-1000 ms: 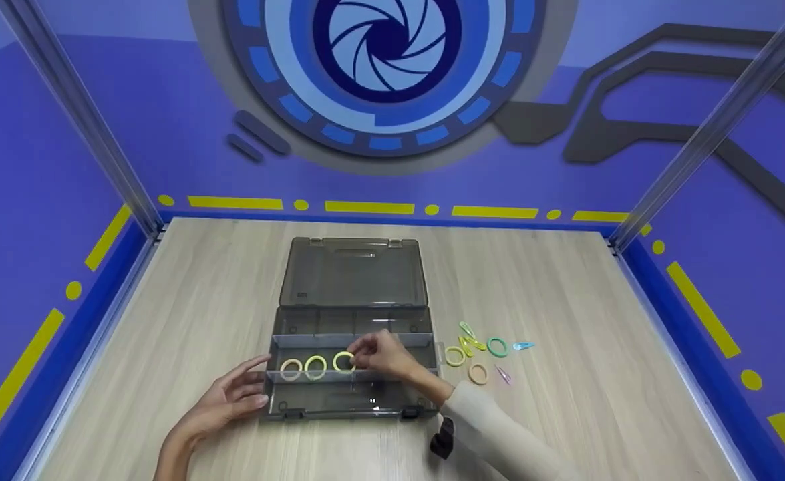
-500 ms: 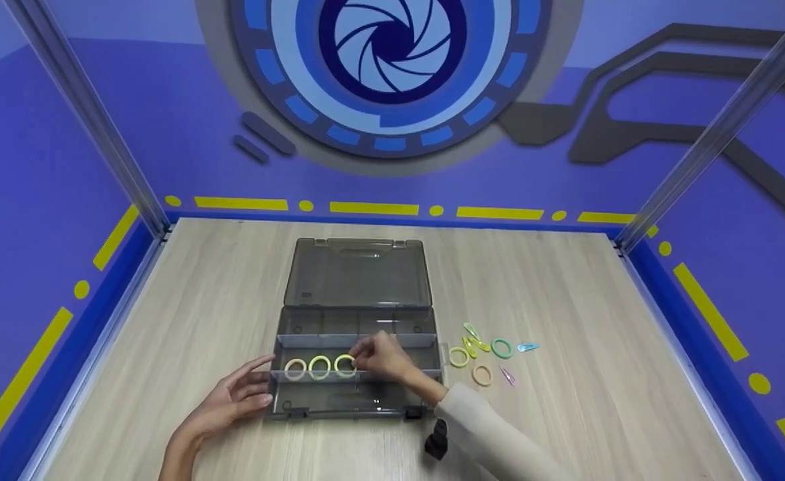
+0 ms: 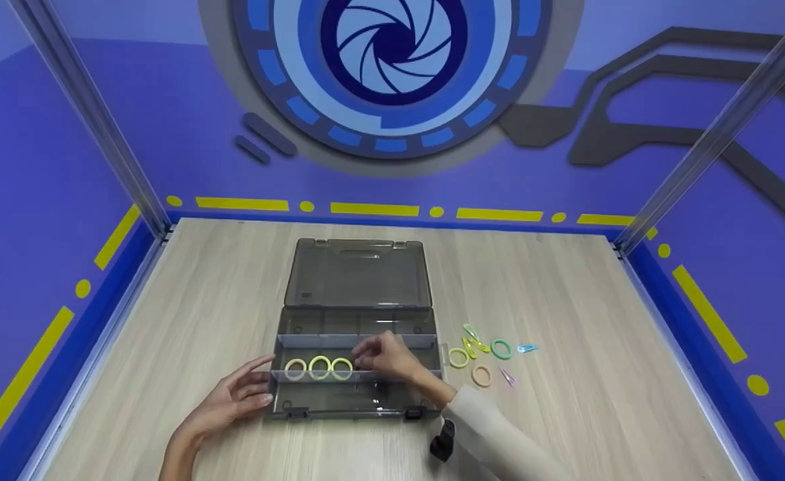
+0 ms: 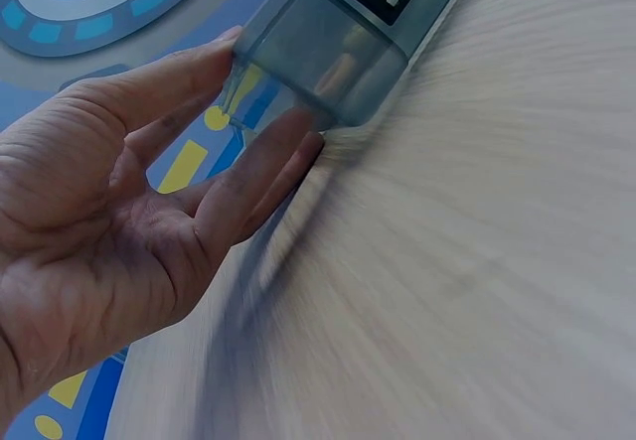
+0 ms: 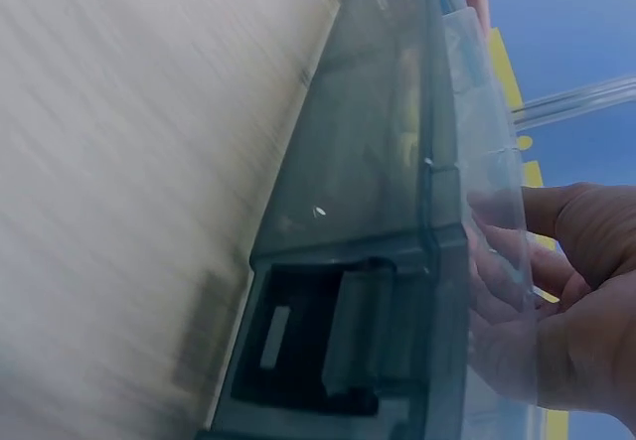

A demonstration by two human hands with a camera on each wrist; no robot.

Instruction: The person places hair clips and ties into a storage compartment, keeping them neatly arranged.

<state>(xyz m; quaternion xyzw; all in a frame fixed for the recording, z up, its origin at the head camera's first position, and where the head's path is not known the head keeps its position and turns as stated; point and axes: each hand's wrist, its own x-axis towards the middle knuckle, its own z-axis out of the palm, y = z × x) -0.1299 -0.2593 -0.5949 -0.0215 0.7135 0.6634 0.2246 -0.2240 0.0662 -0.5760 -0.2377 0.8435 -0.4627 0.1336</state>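
Observation:
A smoky see-through storage box [image 3: 359, 401] lies on the table with its lid [image 3: 359, 274] laid back. Three hair ties stand in a row in its middle compartment, leaning on the front divider: a peach one [image 3: 295, 370], a yellow one [image 3: 320, 367] and another yellow one [image 3: 342, 369]. My left hand [image 3: 235, 394] rests its fingertips against the box's left end; the left wrist view shows the fingers [image 4: 263, 167] fairly straight there. Just right of the last tie is my right hand [image 3: 389, 357], inside the compartment, fingers loosely bent and holding nothing visible. The box wall partly veils it in the right wrist view.
Right of the box lie a yellow hair tie [image 3: 459, 358], a green one [image 3: 501, 349] and a peach one [image 3: 481, 376]. Several snap hair clips lie among them, including a blue clip [image 3: 527, 348] and a pink clip [image 3: 507, 377]. Blue walls enclose the table [image 3: 566, 427].
My right hand has let go of the third hair tie, which now stands slightly left, against the middle one. The hand has shifted a little right. My left hand stays at the box's end.

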